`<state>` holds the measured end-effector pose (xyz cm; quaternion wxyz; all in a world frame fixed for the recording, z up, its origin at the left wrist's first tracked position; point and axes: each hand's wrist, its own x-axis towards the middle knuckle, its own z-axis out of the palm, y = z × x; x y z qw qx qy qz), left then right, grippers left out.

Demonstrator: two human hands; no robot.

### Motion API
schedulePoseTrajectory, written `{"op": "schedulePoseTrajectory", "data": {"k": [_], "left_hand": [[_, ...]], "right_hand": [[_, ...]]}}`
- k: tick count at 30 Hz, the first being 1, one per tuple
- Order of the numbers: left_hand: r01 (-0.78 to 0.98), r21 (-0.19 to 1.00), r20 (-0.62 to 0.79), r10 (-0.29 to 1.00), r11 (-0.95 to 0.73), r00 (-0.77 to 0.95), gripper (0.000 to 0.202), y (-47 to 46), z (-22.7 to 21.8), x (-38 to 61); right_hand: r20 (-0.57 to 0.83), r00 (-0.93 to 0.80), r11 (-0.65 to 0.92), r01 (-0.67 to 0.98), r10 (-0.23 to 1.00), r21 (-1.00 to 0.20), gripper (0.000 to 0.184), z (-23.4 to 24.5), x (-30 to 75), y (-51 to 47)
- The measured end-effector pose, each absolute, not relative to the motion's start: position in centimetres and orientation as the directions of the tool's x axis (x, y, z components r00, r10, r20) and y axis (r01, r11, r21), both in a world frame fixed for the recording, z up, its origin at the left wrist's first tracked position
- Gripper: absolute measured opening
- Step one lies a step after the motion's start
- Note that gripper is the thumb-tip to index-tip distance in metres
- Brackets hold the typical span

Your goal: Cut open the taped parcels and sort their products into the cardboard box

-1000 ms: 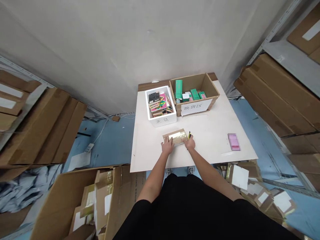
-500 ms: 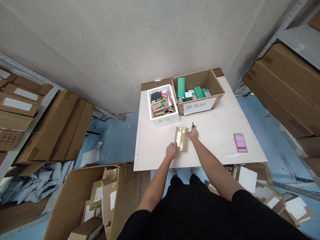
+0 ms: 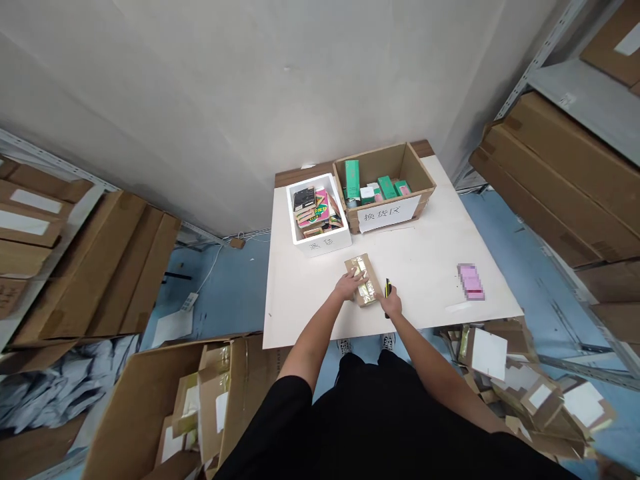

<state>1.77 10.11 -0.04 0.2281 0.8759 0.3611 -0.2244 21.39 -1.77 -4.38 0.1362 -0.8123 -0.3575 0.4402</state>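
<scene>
A small cardboard box with shiny clear tape over its top lies flat on the white table, in front of my body. My left hand rests on the box's left side, with its fingers spread across the taped top. In my right hand is a yellow and black utility knife, its body standing up out of the fist. This hand is at the box's lower right corner. Whether the blade is out is too small to tell.
Behind the box stand a white foam box of small packets and a labelled cardboard bin with green cartons. A pink blurred item lies at the right. Opened cartons are piled on the floor; a large carton holds parcels.
My right hand has come nearer to me with the knife, from the box's upper right to its lower right corner. My left hand has slid up onto the box, which has turned slightly.
</scene>
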Motion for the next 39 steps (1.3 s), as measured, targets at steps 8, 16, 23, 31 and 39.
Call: {"op": "schedulePoseTrajectory", "data": {"k": [8,16,23,31,39], "left_hand": [[0.961,0.1,-0.505,0.818,-0.26,0.274,0.082,2.0,-3.2,5.1],[0.968,0.165,-0.346,0.908,-0.191,0.238,0.071,0.6,-3.4,4.9],[0.965,0.174,-0.469,0.845,-0.196,0.256,0.071,1.3,-3.7,4.8],[0.966,0.18,-0.454,0.856,-0.184,0.248,0.063,1.3,-3.8,5.0],[0.972,0.168,-0.434,0.872,-0.167,0.225,0.059,1.2,-4.0,5.3]], "right_hand": [[-0.489,0.372,-0.607,0.597,0.789,-0.525,0.072,-2.3,24.3,7.1],[-0.541,0.219,-0.573,0.474,0.812,-0.668,0.046,-2.2,26.4,3.8],[-0.609,0.079,-0.532,0.584,0.789,-0.613,0.043,-0.8,27.9,0.7],[-0.598,0.072,-0.449,0.733,0.798,-0.511,0.039,-0.2,27.7,2.5],[-0.559,0.083,-0.441,0.713,0.825,-0.545,0.043,-0.6,27.9,1.5]]}}
